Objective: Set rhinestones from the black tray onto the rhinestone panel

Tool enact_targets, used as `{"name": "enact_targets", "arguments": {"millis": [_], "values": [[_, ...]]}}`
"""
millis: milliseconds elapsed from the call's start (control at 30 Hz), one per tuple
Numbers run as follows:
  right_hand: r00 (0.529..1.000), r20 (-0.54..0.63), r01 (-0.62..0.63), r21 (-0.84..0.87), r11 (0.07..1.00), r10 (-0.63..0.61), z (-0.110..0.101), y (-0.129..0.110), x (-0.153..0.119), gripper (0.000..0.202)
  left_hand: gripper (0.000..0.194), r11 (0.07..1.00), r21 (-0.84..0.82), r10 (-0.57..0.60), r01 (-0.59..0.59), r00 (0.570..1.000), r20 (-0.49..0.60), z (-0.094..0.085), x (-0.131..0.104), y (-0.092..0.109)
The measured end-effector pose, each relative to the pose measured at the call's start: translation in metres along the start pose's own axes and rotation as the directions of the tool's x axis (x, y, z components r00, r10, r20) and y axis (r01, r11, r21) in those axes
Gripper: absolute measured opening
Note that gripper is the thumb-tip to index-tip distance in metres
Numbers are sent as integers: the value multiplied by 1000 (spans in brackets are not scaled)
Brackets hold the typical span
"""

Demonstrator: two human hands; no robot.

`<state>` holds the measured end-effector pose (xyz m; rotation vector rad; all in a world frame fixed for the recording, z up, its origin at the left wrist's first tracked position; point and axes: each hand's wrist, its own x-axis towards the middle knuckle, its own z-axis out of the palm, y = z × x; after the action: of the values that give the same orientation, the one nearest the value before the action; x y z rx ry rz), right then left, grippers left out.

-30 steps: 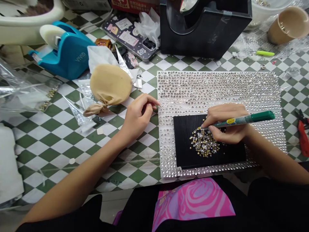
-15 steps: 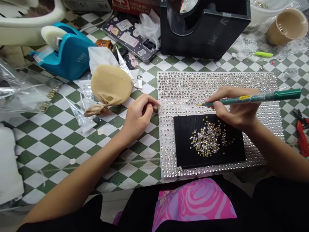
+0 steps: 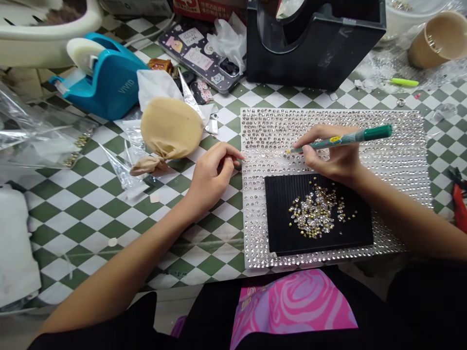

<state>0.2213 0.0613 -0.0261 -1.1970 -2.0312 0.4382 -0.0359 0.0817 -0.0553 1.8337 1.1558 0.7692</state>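
Observation:
My right hand (image 3: pixel 332 153) grips a green pen (image 3: pixel 339 140) between thumb and fingers, its tip pointing left. At the tip is a small yellowish bit, very close to the upper left of a white sheet (image 3: pixel 255 168) covered in rows of clear rhinestones. My left hand (image 3: pixel 213 172) rests on the table with loosely bent fingers, the index finger reaching the sheet's left edge. It holds nothing that I can see. On the sheet's lower part lies a black ridged tray (image 3: pixel 282 228), bearing a loose heap of rhinestones (image 3: pixel 315 214), some showing yellowish backs.
A tan tied pouch (image 3: pixel 171 127) lies left of the sheet, near a blue tape dispenser (image 3: pixel 109 90). Behind stand a black box-like holder (image 3: pixel 302 63) and a phone (image 3: pixel 199 53). A tan cup (image 3: pixel 438 41) is at the upper right; red-handled pliers (image 3: pixel 459 204) lie at the right edge.
My right hand has moved left and slightly up with the pen, and the pen is tilted a little more. My left hand has stayed at the sheet's edge.

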Motion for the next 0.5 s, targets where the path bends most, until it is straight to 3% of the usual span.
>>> {"name": "enact_targets", "arguments": {"millis": [333, 500], "values": [[998, 26, 65, -20, 998, -64, -1, 0, 1, 14, 22, 1000, -16, 8, -8, 1000, -6, 0, -1, 0], [1000, 20, 11, -18, 1000, -11, -1, -1, 1, 15, 22, 1000, -23, 11, -11, 1000, -11, 1, 0, 0]]}}
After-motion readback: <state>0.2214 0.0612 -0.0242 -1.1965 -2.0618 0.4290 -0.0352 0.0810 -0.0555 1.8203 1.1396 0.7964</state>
